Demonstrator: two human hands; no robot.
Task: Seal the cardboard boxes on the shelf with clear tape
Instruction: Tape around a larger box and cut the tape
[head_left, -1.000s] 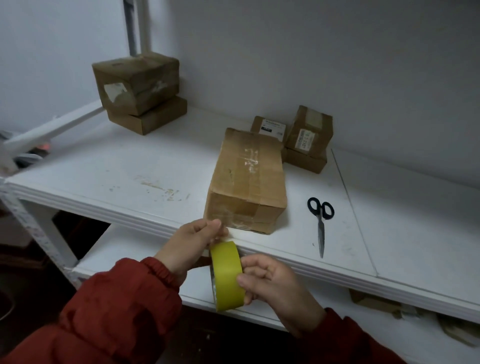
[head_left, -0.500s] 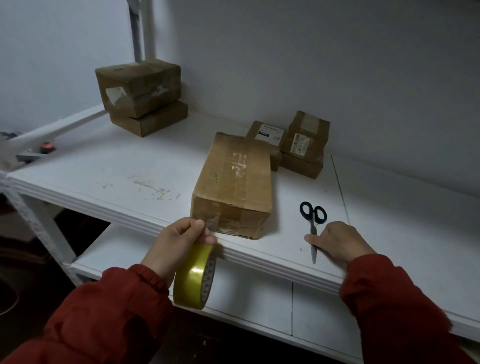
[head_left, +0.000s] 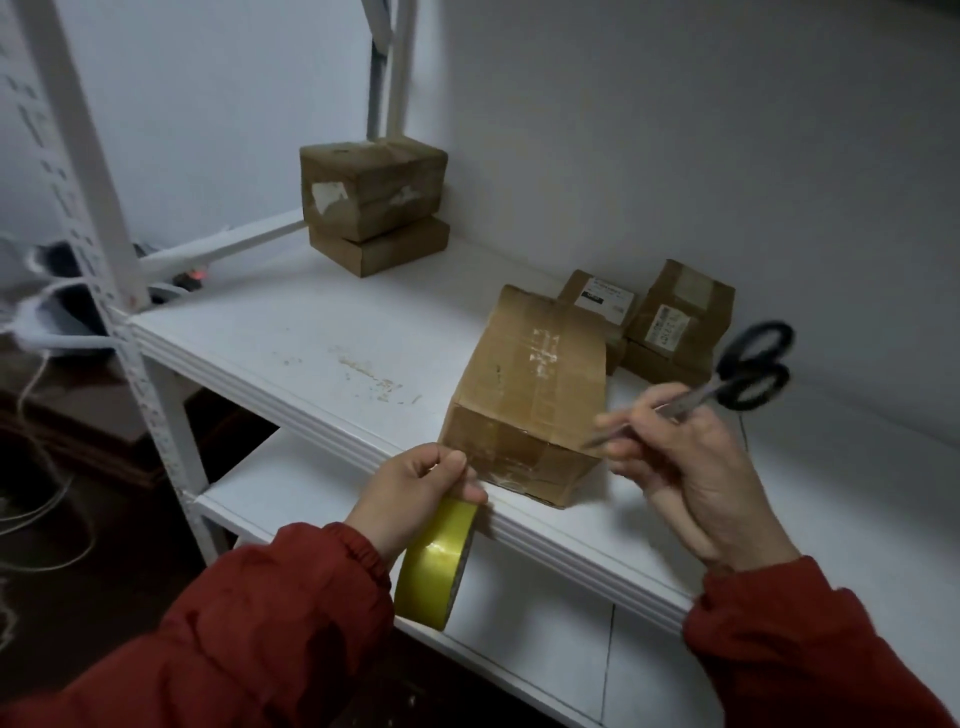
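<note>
Left hand (head_left: 410, 493) curls its fingers and thumb round the top of a roll of yellowish clear tape (head_left: 434, 564). The roll hangs on edge just in front of the lip of the white metal shelf (head_left: 311, 332), probably so that the free end can be drawn up onto a box. Right hand (head_left: 691, 478) pinches a pair of black-handled steel scissors (head_left: 722, 384) by the closed blades, with the handles pointing up and away. That looks like a carrying grip, so I judge the hand must shift to the handles before it can cut.

Just beyond both hands, a long brown cardboard box (head_left: 530, 384) lies near the shelf's front edge, its end face toward the person and its surfaces marked with traces of old tape. Close behind it sit two small labelled cardboard boxes (head_left: 675, 322). Well apart, at the back left, stand two stacked brown boxes (head_left: 371, 192).
</note>
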